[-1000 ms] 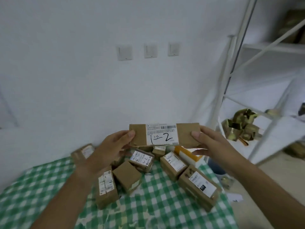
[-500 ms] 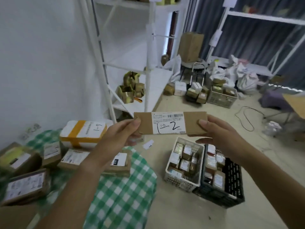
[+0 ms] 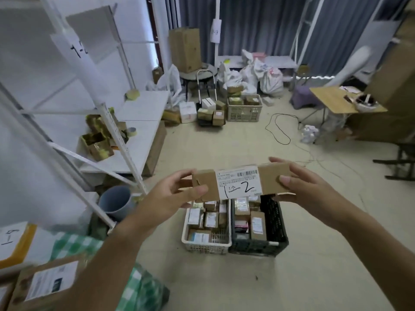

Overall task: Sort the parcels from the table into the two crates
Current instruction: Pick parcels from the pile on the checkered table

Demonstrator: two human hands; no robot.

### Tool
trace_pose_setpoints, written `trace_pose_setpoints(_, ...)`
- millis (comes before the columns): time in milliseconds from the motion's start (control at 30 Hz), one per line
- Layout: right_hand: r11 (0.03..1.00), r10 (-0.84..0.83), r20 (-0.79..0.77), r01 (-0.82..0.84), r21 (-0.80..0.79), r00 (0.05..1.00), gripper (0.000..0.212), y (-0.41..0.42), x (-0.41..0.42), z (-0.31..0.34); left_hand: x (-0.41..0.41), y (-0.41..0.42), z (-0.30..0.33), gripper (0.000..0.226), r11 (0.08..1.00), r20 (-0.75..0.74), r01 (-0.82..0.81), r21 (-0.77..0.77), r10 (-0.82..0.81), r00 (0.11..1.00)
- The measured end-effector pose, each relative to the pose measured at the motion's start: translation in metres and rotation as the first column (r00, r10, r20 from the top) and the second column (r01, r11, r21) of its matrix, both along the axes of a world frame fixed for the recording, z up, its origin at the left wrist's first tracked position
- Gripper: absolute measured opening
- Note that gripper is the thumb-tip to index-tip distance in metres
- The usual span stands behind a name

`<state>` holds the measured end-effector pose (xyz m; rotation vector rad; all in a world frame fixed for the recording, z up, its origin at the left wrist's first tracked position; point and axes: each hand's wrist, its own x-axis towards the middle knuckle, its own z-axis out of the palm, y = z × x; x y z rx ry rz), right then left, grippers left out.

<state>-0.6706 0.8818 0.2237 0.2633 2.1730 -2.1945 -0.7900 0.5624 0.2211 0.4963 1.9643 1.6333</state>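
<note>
I hold a long flat brown parcel with a white label marked "1-2" in the air, above the two crates. My left hand pinches its left end and my right hand pinches its right end. On the floor below stand a white crate and, touching its right side, a black crate, both holding several labelled parcels. At the lower left, the green checked table carries a brown parcel and a white parcel with orange tape.
A white metal shelf rack stands on the left with gold boxes on it, a grey bucket at its foot. Further back are a beige crate, a trolley, sacks, a black cable and a small wooden desk.
My view has swung right from the table and wall to the floor with the two crates. The parcel stays held between both hands, now above the crates.
</note>
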Motion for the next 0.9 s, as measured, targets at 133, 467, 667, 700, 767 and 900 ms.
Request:
trace_pose_setpoints(133,0.994,-0.07,0.026,0.072,-0.087,0.997,0.054,0.047,-0.001,-0.018,-0.017,0.053,-0.008,0.089,0.999,0.007,0.055,0.001,-0.055,0.998)
trace_pose_setpoints(467,0.944,-0.284,0.152,0.304,-0.13,0.947,0.038,0.096,-0.042,-0.077,-0.077,0.136,-0.063,0.095,0.981,-0.33,0.158,-0.109,-0.185,0.926)
trace_pose_setpoints(667,0.906,-0.387,0.246,0.416,-0.078,0.889,0.032,0.112,-0.098,-0.108,-0.144,0.164,-0.111,0.093,0.965,-0.333,0.223,-0.136,-0.256,0.908)
trace_pose_setpoints(700,0.903,-0.396,0.253,0.425,-0.068,0.883,0.03,0.114,-0.111,-0.111,-0.157,0.166,-0.118,0.095,0.961,-0.342,0.225,-0.16,-0.268,0.901)
trace_pose_setpoints(767,0.909,-0.394,0.253,0.415,-0.033,0.884,0.03,0.117,-0.141,-0.116,-0.184,0.168,-0.131,0.1,0.949,-0.373,0.219,-0.226,-0.292,0.881)
trace_pose_setpoints(900,0.914,-0.399,0.251,0.405,0.028,0.882,0.035,0.124,-0.201,-0.129,-0.234,0.175,-0.148,0.106,0.912,-0.448,0.188,-0.364,-0.348,0.824)
